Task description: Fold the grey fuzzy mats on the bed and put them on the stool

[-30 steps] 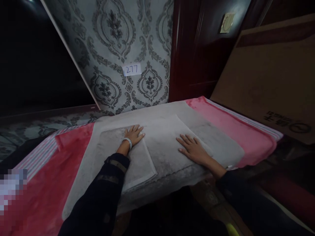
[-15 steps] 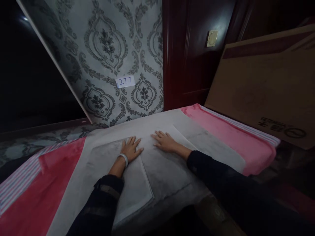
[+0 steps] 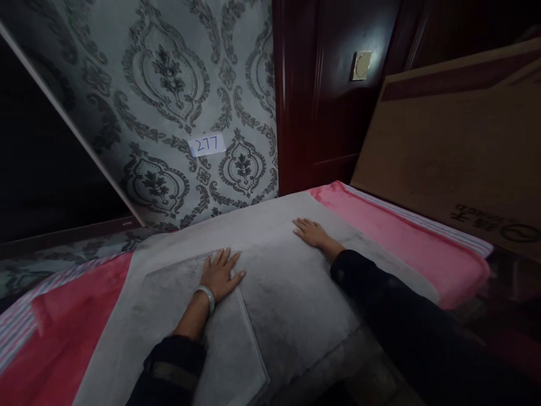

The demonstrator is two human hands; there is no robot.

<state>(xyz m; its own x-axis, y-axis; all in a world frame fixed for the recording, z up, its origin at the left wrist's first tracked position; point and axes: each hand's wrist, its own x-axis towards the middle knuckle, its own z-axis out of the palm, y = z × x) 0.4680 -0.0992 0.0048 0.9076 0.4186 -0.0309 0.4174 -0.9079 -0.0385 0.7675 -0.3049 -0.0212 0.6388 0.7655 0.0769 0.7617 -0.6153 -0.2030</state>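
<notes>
A large grey cloth point(image 3: 296, 304) with a soft nap lies spread before me, part of it folded over on the left. Flat on that folded part rests my left hand point(image 3: 220, 274), its fingers spread and a pale bracelet at the wrist. My right hand point(image 3: 310, 232) lies palm down farther right on the same cloth, fingers stretched out. Neither hand grips anything. Toward me, the near edge of the grey cloth hangs down into shadow.
Pink-red cloth point(image 3: 93, 310) and striped cloth point(image 3: 19, 330) lie under the grey one. Behind stand patterned wallpaper with a paper label point(image 3: 207, 144) reading 277, a dark red door panel point(image 3: 329, 113), and a cardboard box point(image 3: 456, 135) at right. A dark screen-like panel point(image 3: 51, 152) is at left.
My right hand has slid to the right across the grey cloth, away from my left hand. The left hand stays near the fold. The view has shifted slightly.
</notes>
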